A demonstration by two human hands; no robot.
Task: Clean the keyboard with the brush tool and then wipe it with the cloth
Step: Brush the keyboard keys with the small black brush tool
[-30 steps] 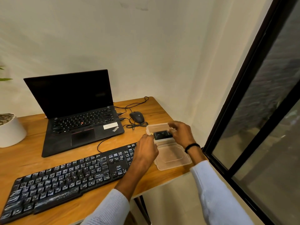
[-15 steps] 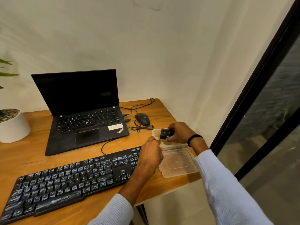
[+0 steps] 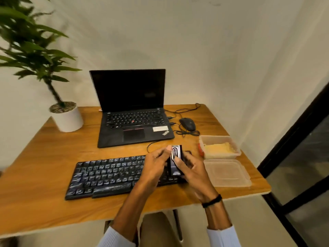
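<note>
Head view of the wooden surface point(image 3: 44, 157). We read one brand mark: "ThinkPad", printed slantwise on the near right corner of the open laptop point(image 3: 135, 125), whose screen was dark. Just beside that mark lay a white sticker point(image 3: 160, 128); its print was too small for us to read. The legends on the keyboard point(image 3: 110, 175) were blurred, and we could make out no writing on the brush tool point(image 3: 176, 152).

Two containers stood at the right edge of the surface. The farther one, a clear plastic box point(image 3: 203, 139), held the yellow cloth point(image 3: 219, 148). A small red object point(image 3: 201, 150), which we could not identify, touched its left wall. The nearer piece, the clear lid point(image 3: 227, 172), lay flat with nothing in it, just beside the box.

The brush tool, a black oblong, was held upright above the right end of the keyboard. The left hand point(image 3: 154, 168) gripped its left side, fingers point(image 3: 168, 148) curled against it. The right hand point(image 3: 194, 172) gripped its right side, the thumb pressed on its front face. A black band point(image 3: 211, 201) circled the right wrist.

A black wired mouse point(image 3: 187, 124) sat right of the laptop. A plant in a white pot point(image 3: 67, 120) stood at the far left.
</note>
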